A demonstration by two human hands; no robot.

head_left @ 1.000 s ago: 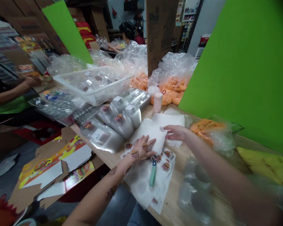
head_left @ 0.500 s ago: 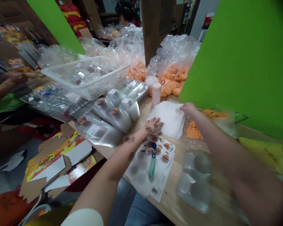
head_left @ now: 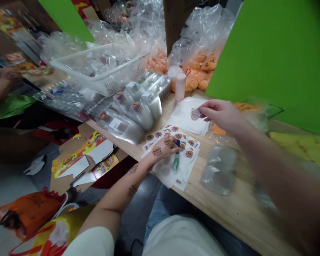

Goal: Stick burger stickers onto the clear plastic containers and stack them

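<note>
My left hand (head_left: 168, 145), with burger stickers stuck on it and along the forearm, is over a sheet of burger stickers (head_left: 189, 153). Its fingers are curled around a bunch of keys with a blue tag (head_left: 178, 142), partly hidden beneath them. The keys' teal strap (head_left: 176, 161) lies on the sheet. Between thumb and fingertips, my right hand (head_left: 218, 112) pinches a clear burger sticker (head_left: 195, 114) above a stack of white sheets (head_left: 181, 115). Two clear plastic containers (head_left: 219, 169) sit on the table, left of my right forearm.
Stacked clear containers (head_left: 133, 117) stand at the left beside a white basket (head_left: 104, 85). A pink bottle (head_left: 180, 87) is behind the white sheets. Bagged orange items (head_left: 200, 71) lie at the back. A green panel (head_left: 269, 60) rises at right. Another person's hand (head_left: 9, 76) is far left.
My left hand has moved from the white sheets onto the keys. My right hand has left the white sheets' corner and now holds a sticker. The view has tilted down.
</note>
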